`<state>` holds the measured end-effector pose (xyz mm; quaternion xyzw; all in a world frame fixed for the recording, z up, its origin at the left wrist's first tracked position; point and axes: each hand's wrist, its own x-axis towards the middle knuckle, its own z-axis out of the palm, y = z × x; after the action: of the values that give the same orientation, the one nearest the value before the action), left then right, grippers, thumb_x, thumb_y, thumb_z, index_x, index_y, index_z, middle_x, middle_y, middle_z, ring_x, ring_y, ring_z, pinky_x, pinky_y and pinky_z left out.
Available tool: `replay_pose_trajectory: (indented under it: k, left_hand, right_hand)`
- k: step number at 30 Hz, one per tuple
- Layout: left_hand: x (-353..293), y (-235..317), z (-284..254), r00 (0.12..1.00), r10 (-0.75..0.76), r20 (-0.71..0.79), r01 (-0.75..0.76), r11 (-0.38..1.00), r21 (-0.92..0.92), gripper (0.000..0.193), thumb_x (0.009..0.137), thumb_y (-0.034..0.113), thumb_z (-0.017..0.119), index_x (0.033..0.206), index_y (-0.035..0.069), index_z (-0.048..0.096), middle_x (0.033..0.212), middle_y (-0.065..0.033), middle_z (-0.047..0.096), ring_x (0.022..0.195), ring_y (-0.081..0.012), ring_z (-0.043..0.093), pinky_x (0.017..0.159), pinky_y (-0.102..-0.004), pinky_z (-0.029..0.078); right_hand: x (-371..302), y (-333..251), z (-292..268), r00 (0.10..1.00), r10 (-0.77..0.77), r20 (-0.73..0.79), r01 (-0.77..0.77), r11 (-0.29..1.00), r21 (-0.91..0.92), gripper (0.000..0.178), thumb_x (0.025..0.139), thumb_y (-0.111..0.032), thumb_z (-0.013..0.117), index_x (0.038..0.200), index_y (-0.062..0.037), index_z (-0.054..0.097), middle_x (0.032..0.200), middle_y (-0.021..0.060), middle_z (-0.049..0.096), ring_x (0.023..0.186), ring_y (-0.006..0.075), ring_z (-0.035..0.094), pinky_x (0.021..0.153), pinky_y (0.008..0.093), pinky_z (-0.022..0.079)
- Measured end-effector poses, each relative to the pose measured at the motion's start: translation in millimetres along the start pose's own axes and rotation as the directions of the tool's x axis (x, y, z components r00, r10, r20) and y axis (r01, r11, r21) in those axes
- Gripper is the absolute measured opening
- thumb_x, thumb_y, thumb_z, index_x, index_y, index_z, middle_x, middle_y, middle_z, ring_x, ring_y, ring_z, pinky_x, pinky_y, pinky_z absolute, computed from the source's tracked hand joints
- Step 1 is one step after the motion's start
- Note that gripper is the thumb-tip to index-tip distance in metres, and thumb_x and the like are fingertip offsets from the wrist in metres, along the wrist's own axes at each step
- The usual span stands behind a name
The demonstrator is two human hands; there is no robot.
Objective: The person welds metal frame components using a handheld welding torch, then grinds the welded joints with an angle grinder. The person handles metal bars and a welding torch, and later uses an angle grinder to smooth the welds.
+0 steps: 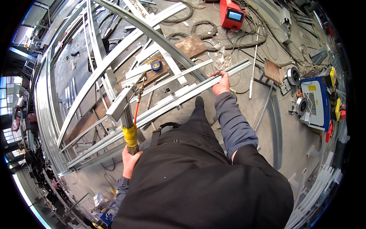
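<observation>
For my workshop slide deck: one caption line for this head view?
Left hand grips a yellow-taped tool handle while right hand holds a long galvanised steel channel in a frame.

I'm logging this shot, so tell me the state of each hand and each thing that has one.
Left hand: closed around the tool handle.
Tool: held upright, head against the metal frame.
Right hand: gripping the long metal rail.
Metal rail: lying across the frame, held at one end.
Tape measure: resting on a wooden board.
Red machine: on the floor, screen lit.
</observation>
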<state>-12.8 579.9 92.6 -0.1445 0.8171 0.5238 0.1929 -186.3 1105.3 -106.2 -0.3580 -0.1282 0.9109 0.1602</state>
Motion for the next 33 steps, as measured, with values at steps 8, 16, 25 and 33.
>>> replay_pose_trajectory:
  k: [8, 16, 25, 33]
  left_hand:
    - [4, -3, -8, 0.997, -0.009, -0.081, 0.008, 1.0, -0.016, 0.04, 0.076, 0.008, 0.088, 0.111, 0.002, 0.068, 0.096, 0.0002, 0.07, 0.086, -0.0108, 0.064, 0.081, -0.0297, 0.053]
    - [13, -18, -8, 0.975, -0.123, -0.185, 0.113, 0.991, -0.066, 0.035, 0.079, 0.008, 0.081, 0.11, 0.003, 0.066, 0.094, -0.0022, 0.071, 0.085, -0.0124, 0.066, 0.081, -0.0302, 0.053]
    - [44, -59, -31, 0.978, -0.091, -0.186, 0.075, 0.993, -0.092, 0.034, 0.085, 0.003, 0.076, 0.117, 0.003, 0.066, 0.099, -0.0032, 0.071, 0.09, -0.0145, 0.068, 0.086, -0.0312, 0.055]
    - [65, -48, -35, 0.987, -0.092, -0.131, 0.083, 0.994, -0.076, 0.035, 0.086, 0.004, 0.08, 0.118, 0.003, 0.067, 0.1, -0.0032, 0.071, 0.09, -0.0145, 0.067, 0.086, -0.0319, 0.054]
  right_hand:
    - [-4, -8, 27, 0.989, 0.035, -0.141, -0.073, 0.959, -0.274, 0.017, 0.096, -0.021, 0.061, 0.09, -0.0048, 0.059, 0.076, 0.0116, 0.061, 0.072, 0.0309, 0.063, 0.077, 0.0488, 0.057]
    - [-12, -9, 31, 0.981, -0.195, -0.018, 0.149, 0.805, -0.574, 0.018, 0.091, -0.013, 0.07, 0.095, 0.0042, 0.064, 0.091, 0.013, 0.067, 0.084, 0.0216, 0.064, 0.077, 0.0397, 0.051]
    - [-12, 11, 33, 0.929, -0.369, -0.035, 0.241, 0.672, -0.701, 0.047, 0.094, -0.021, 0.084, 0.118, 0.0044, 0.053, 0.107, 0.0135, 0.066, 0.096, 0.0216, 0.063, 0.087, 0.0417, 0.054]
    - [-4, 15, 31, 0.894, -0.436, -0.107, 0.224, 0.639, -0.736, 0.058, 0.09, -0.028, 0.089, 0.119, 0.006, 0.051, 0.112, 0.0176, 0.068, 0.099, 0.0261, 0.066, 0.09, 0.0408, 0.055]
